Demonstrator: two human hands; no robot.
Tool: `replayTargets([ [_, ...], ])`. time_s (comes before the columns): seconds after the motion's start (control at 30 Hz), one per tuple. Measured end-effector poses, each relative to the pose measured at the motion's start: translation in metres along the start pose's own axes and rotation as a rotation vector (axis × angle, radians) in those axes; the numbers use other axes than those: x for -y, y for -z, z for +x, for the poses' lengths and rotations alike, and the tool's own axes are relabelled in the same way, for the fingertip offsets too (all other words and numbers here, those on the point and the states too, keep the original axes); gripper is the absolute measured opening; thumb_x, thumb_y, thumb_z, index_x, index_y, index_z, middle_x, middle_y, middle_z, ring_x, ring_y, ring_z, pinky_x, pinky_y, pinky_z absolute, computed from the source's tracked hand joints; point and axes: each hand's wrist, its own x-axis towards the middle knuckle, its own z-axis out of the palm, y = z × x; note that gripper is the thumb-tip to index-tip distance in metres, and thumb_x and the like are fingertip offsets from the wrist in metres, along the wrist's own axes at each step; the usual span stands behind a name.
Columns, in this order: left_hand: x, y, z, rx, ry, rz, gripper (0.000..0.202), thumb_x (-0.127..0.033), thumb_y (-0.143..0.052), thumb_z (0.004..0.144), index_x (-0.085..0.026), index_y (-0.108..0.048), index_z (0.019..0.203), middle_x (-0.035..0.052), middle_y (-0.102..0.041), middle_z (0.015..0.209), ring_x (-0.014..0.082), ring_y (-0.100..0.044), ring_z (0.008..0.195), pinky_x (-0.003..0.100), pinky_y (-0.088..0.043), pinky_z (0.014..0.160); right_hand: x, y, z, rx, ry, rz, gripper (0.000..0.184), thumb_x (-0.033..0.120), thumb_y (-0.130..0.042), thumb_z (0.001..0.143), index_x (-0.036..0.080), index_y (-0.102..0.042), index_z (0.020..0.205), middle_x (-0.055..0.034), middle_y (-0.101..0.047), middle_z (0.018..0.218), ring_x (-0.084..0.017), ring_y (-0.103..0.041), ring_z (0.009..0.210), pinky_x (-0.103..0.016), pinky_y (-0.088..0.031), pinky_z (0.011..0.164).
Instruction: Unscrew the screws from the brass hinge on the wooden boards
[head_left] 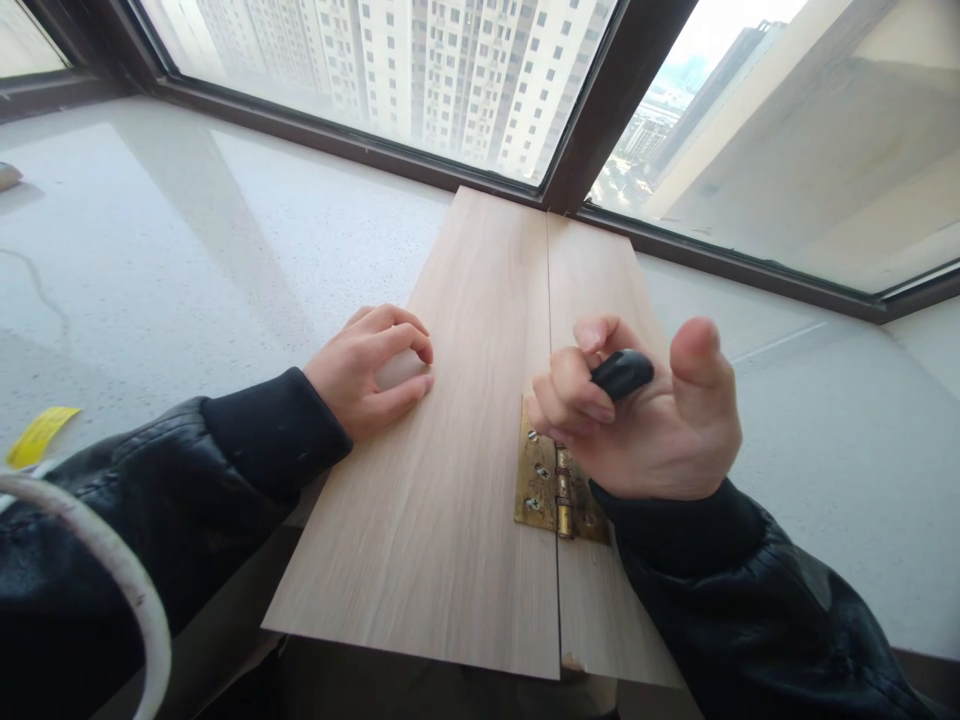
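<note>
Two pale wood-grain boards lie side by side on a speckled white sill [360, 220], the wider board [442, 530] on the left and the narrower board [592, 285] on the right, a thin dark seam between them. A brass hinge [529, 490] sits across that seam toward the near end; its left leaf shows screw heads, while its right leaf is partly covered by the right hand [652, 430]. That hand is just above the hinge, palm turned up, its fingers curled around a black handle [624, 374] (whatever lies beyond the handle is hidden) with the thumb sticking out. The left hand [364, 370] rests at the wider board's left edge, fingers loosely bent and thumb apart from them, grasping nothing visible. The boards' far ends meet the dark window frame [585, 110].
</note>
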Motion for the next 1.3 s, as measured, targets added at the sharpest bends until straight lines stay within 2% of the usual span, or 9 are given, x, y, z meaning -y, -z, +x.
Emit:
replayTargets([
  [0.13, 0.001, 0.000, 0.000, 0.001, 0.000, 0.002, 0.015, -0.032, -0.057, 0.086, -0.020, -0.063, 0.090, 0.0079, -0.063, 0.108, 0.0245, -0.058, 0.105, 0.044, -0.046, 0.099, -0.004, 0.003, -0.001, -0.099, 0.094, -0.036, 0.031, 0.048, -0.074, 0.085, 0.022, -0.061, 0.076, 0.0026, -0.052, 0.071, -0.011, -0.050, 0.058, -0.027, -0.044, 0.055],
  [0.27, 0.001, 0.000, 0.000, -0.003, -0.010, 0.004, 0.016, -0.032, -0.056, 0.086, -0.019, -0.064, 0.090, 0.0081, -0.063, 0.108, 0.0244, -0.059, 0.105, 0.043, -0.046, 0.098, -0.011, 0.007, -0.001, -0.133, 0.199, -0.093, 0.025, 0.049, -0.075, 0.086, 0.024, -0.074, 0.081, 0.0010, -0.059, 0.078, -0.012, -0.058, 0.067, -0.030, -0.052, 0.068],
  [0.4, 0.001, -0.001, 0.000, -0.005, -0.014, 0.012, 0.016, -0.031, -0.056, 0.086, -0.018, -0.064, 0.090, 0.0080, -0.063, 0.108, 0.0244, -0.058, 0.105, 0.043, -0.046, 0.098, -0.014, 0.004, 0.001, -0.093, 0.174, -0.037, 0.026, 0.051, -0.070, 0.090, 0.026, -0.078, 0.084, 0.0024, -0.059, 0.062, -0.010, -0.053, 0.050, -0.029, -0.053, 0.056],
  [0.5, 0.000, 0.000, 0.000, -0.004, -0.010, 0.015, 0.015, -0.031, -0.056, 0.086, -0.018, -0.064, 0.090, 0.0078, -0.063, 0.108, 0.0243, -0.058, 0.105, 0.042, -0.046, 0.098, -0.011, -0.001, 0.002, -0.058, 0.077, 0.035, 0.032, 0.054, -0.062, 0.093, 0.026, -0.074, 0.084, 0.0055, -0.047, 0.051, -0.008, -0.036, 0.038, -0.025, -0.040, 0.041],
  [0.63, -0.001, 0.000, 0.000, 0.003, -0.012, 0.017, 0.016, -0.031, -0.056, 0.087, -0.018, -0.064, 0.090, 0.0084, -0.063, 0.108, 0.0248, -0.058, 0.105, 0.042, -0.045, 0.098, -0.005, -0.001, 0.001, -0.093, 0.041, 0.060, 0.038, 0.060, -0.063, 0.089, 0.023, -0.065, 0.082, 0.0056, -0.042, 0.058, -0.008, -0.032, 0.043, -0.025, -0.032, 0.046],
  [0.8, 0.000, 0.000, 0.000, 0.000, -0.011, 0.009, 0.017, -0.032, -0.056, 0.087, -0.017, -0.064, 0.090, 0.0087, -0.063, 0.108, 0.0250, -0.059, 0.105, 0.043, -0.045, 0.098, -0.006, 0.003, 0.000, -0.149, 0.104, 0.039, 0.027, 0.041, -0.081, 0.078, 0.021, -0.064, 0.077, 0.0030, -0.053, 0.073, -0.010, -0.050, 0.059, -0.027, -0.043, 0.058],
  [1.03, -0.001, 0.002, 0.001, 0.024, -0.014, 0.019, 0.016, -0.031, -0.056, 0.087, -0.018, -0.064, 0.091, 0.0085, -0.063, 0.109, 0.0247, -0.058, 0.106, 0.043, -0.045, 0.099, -0.013, 0.005, -0.001, -0.127, 0.201, -0.035, 0.023, 0.048, -0.075, 0.086, 0.026, -0.078, 0.084, 0.0014, -0.061, 0.067, -0.011, -0.056, 0.060, -0.031, -0.056, 0.066],
  [1.17, -0.001, 0.001, 0.001, 0.010, -0.012, 0.014, 0.016, -0.031, -0.056, 0.087, -0.017, -0.064, 0.091, 0.0088, -0.063, 0.109, 0.0252, -0.058, 0.106, 0.044, -0.046, 0.099, -0.009, -0.002, 0.001, -0.085, 0.086, 0.050, 0.027, 0.049, -0.066, 0.092, 0.027, -0.077, 0.083, 0.0050, -0.049, 0.049, -0.009, -0.038, 0.040, -0.027, -0.044, 0.045],
  [1.3, -0.001, 0.000, 0.001, 0.001, -0.007, 0.009, 0.016, -0.031, -0.056, 0.087, -0.018, -0.064, 0.090, 0.0085, -0.063, 0.108, 0.0250, -0.058, 0.105, 0.044, -0.046, 0.098, -0.001, -0.003, 0.001, -0.125, 0.018, 0.069, 0.032, 0.055, -0.067, 0.087, 0.023, -0.067, 0.080, 0.0062, -0.044, 0.052, -0.009, -0.034, 0.044, -0.027, -0.035, 0.049],
])
